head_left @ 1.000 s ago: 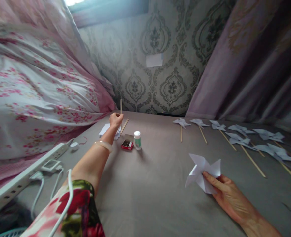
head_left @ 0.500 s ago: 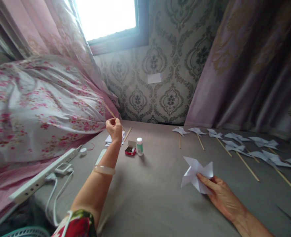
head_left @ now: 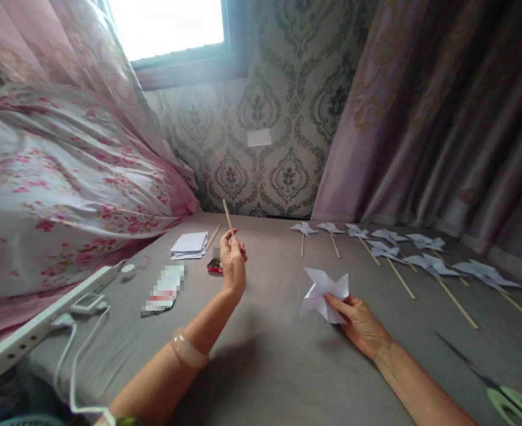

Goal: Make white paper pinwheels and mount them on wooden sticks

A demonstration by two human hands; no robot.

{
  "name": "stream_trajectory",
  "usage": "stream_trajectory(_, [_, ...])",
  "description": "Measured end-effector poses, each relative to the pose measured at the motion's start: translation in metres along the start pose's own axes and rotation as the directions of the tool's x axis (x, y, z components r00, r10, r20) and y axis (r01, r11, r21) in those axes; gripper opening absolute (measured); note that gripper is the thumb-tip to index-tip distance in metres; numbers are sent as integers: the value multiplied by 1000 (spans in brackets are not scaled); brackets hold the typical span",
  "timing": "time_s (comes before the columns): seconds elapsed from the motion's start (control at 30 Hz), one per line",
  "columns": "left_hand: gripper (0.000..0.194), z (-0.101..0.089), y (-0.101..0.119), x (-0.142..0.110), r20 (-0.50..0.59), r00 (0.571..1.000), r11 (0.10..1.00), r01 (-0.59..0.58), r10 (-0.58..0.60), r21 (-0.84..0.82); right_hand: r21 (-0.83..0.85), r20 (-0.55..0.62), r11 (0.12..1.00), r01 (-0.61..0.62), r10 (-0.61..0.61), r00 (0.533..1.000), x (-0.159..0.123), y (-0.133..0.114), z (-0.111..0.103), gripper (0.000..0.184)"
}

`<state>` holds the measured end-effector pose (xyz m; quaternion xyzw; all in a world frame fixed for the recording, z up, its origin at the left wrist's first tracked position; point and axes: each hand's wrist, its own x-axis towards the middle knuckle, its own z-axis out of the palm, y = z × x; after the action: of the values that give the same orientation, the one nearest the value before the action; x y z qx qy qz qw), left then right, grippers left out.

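My left hand (head_left: 234,263) grips a thin wooden stick (head_left: 227,214), which points up from the fingers above the grey surface. In my right hand (head_left: 365,325) is a white paper pinwheel (head_left: 325,296), pinched at its centre and one blade between thumb and fingers. The stick and the pinwheel are apart. Just behind my left hand sits a small red box (head_left: 215,264) with dark contents, partly covered by the hand. A stack of white paper (head_left: 188,245) lies to its left, with loose wooden sticks (head_left: 213,236) beside it.
Several finished pinwheels on sticks (head_left: 391,251) lie at the right. Green-handled scissors (head_left: 504,396) rest near the right front. At the left are a power strip (head_left: 52,319) with white cables, a white cap (head_left: 128,271) and a blurred-out flat item (head_left: 165,290).
My left hand has moved right and nearer with the stick, now over the red box and hiding the small bottle. The view has turned right, bringing the scissors into sight.
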<state>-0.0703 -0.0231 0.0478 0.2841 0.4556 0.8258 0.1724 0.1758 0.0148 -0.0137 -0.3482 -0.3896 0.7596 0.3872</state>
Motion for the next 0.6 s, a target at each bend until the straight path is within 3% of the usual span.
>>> stream_trajectory(0.13, [32, 13, -2, -38, 171, 969, 979, 194, -180, -69, 14, -2, 1000, 19, -19, 1000, -1, -2, 3, 36])
stream_trajectory(0.3, [39, 19, -1, -77, 348, 887, 924, 363, -303, -120, 44, 9, 998, 36, -36, 999, -3, -6, 6, 35])
stream_trajectory(0.6, [28, 18, 4, -105, 505, 769, 860, 501, -392, -97, 103, 51, 990, 97, -103, 993, -7, -18, 6, 32])
